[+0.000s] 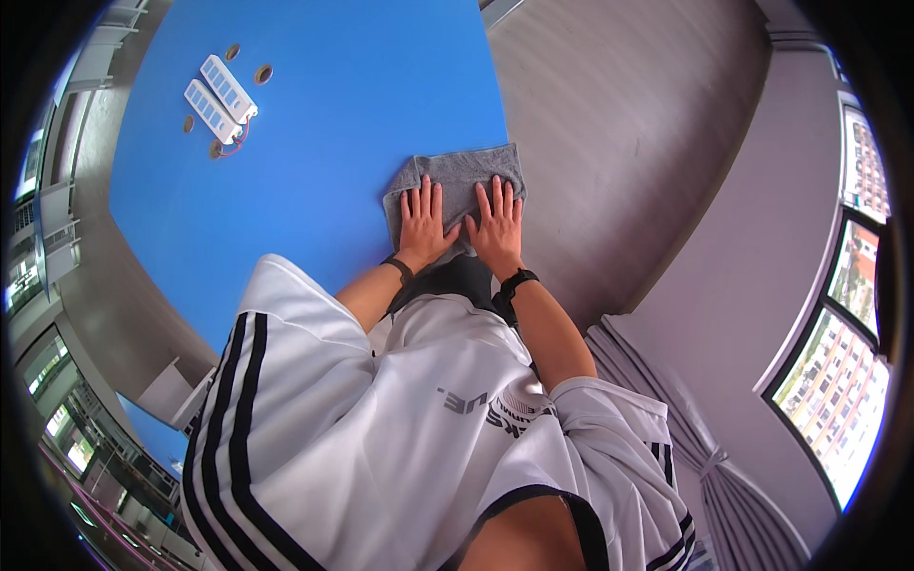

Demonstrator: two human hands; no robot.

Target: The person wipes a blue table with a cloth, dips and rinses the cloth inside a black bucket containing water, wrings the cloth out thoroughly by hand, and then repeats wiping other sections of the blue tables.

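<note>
A grey cloth (458,165) is spread flat at the right corner of a blue tabletop (314,164), its right side reaching slightly past the table's edge. My left hand (423,230) lies palm down on the left part of the cloth, fingers pointing away from me. On the cloth's right part rests my right hand (498,232), also palm down with the fingers spread. The two thumbs point toward each other, with a small gap between them. Neither hand grips the fabric. Some of the cloth's near edge is hidden beneath my hands and wrists.
Two white power strips (228,89) with red wires lie on the tabletop at the far left, among several round holes. Grey floor (614,121) runs along the table's right side. Beyond it stand a wall, a tied grey curtain (685,435) and a window (828,371).
</note>
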